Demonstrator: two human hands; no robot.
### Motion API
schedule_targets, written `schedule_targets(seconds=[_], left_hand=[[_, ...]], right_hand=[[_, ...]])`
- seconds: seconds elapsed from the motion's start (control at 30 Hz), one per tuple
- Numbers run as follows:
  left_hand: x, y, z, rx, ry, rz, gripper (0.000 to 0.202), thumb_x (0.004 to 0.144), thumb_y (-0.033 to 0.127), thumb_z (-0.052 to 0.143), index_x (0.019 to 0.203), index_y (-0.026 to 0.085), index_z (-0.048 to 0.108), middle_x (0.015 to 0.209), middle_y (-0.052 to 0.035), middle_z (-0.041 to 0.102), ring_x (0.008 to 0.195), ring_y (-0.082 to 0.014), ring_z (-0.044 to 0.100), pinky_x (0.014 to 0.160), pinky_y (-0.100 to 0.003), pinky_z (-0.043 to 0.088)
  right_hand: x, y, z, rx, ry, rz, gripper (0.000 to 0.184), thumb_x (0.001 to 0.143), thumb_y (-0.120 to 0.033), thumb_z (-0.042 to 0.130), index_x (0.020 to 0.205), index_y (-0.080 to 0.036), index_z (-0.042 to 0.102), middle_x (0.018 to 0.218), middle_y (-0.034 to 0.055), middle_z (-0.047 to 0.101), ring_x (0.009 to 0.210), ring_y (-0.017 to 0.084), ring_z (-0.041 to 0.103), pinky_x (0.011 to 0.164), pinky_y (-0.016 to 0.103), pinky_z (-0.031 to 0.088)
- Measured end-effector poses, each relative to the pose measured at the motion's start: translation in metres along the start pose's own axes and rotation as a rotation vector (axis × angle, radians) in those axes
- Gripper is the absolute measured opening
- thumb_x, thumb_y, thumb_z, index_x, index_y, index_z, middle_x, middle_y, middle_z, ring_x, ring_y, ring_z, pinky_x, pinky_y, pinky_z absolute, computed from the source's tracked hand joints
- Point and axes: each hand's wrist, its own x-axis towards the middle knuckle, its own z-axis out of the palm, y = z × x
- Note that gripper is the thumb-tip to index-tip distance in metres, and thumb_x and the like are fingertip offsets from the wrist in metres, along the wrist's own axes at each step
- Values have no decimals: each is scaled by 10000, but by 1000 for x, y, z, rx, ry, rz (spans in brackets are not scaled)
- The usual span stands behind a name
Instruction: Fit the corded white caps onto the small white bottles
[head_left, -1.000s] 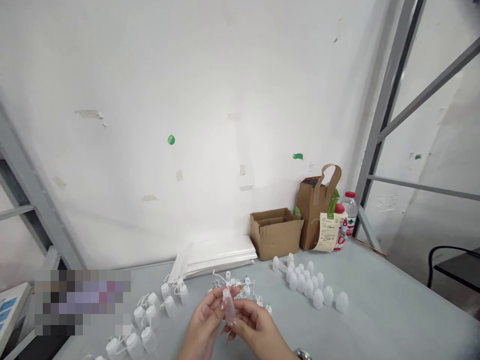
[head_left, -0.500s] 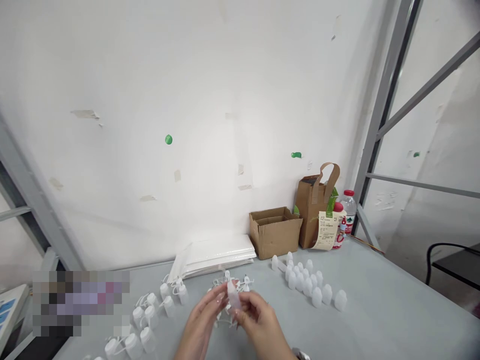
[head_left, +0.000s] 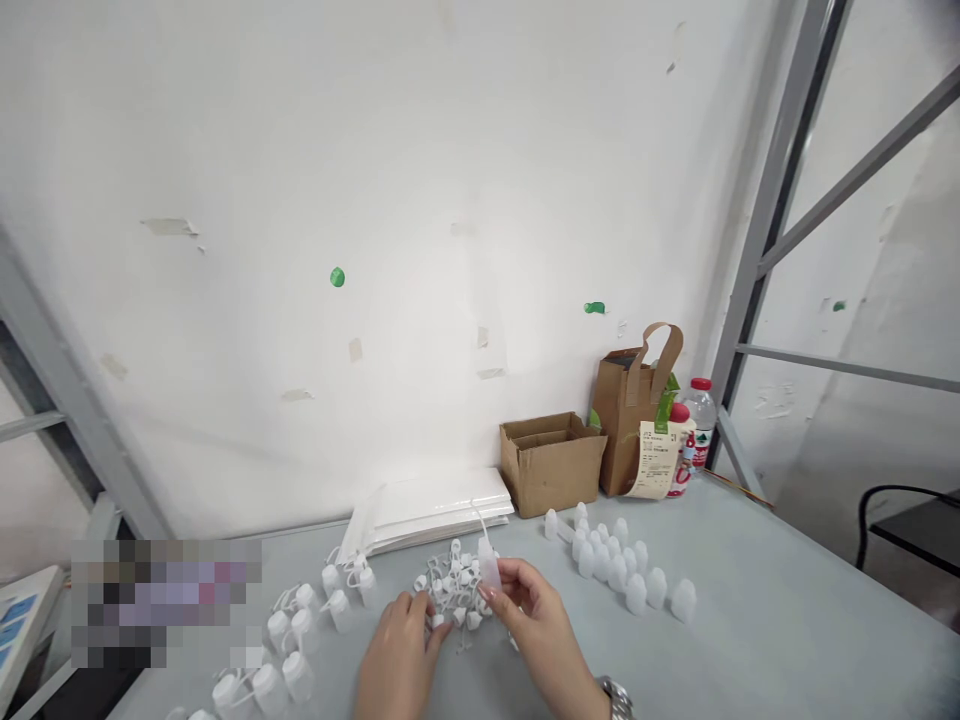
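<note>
Bottle has shifted right, out of the two-hand hold: right hand (head_left: 536,620) pinches the translucent dropper bottle (head_left: 489,566) upright; left hand (head_left: 401,650) loosely open beside the white tethered caps (head_left: 454,590).

The right hand (head_left: 536,620) pinches a small translucent plastic dropper bottle (head_left: 489,567) upright, narrow end up, just beside a loose heap of white tethered caps (head_left: 454,590). The left hand (head_left: 401,655) touches that heap near the middle of the worktop (head_left: 750,600).

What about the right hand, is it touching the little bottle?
Touching. The head view shows the right hand pinching the bottle between its fingers.
</note>
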Motion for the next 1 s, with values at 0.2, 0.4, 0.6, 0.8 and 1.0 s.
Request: schedule_targets(seconds=[0.2,0.4,0.6,0.8,1.0], left_hand=[[3,-4,1,-77,41,8,179,744,360,484,725,222,596,793,-92,633,862,-299,570,760,-378,389],[8,5,-7,-620,22,-141,265,683,450,590,813,219,600,839,-84,687,801,-274,638,653,-355,471],[14,16,-15,-1008,5,-193,321,477,389,768,706,172,710,665,-63,738,642,-227,650,463,-262,438],[15,18,-23,-1031,1,-196,278,441,333,803,685,209,754,801,-67,771,802,-263,664,763,-349,503],[13,13,-21,-1071,-30,-248,295,473,366,791,704,187,749,805,-78,769,861,-284,661,837,-380,484]], right_hand=[[0,1,-3,-211,19,-66,289,707,-428,640,827,-165,652,781,45,637,733,197,573,685,291,455],[3,1,-4,-267,-32,-18,298,736,-401,596,870,-139,638,804,72,666,727,204,576,685,304,452],[-2,0,-3,-379,-95,-64,209,734,-308,604,867,-150,641,802,62,664,699,189,558,674,298,448],[-3,-4,-6,-387,-143,-114,163,746,-281,610,854,-163,642,803,47,643,714,180,552,687,287,450],[-2,-7,-10,-445,-172,-244,108,752,-224,630,852,-182,633,796,23,594,750,172,547,723,285,442]])
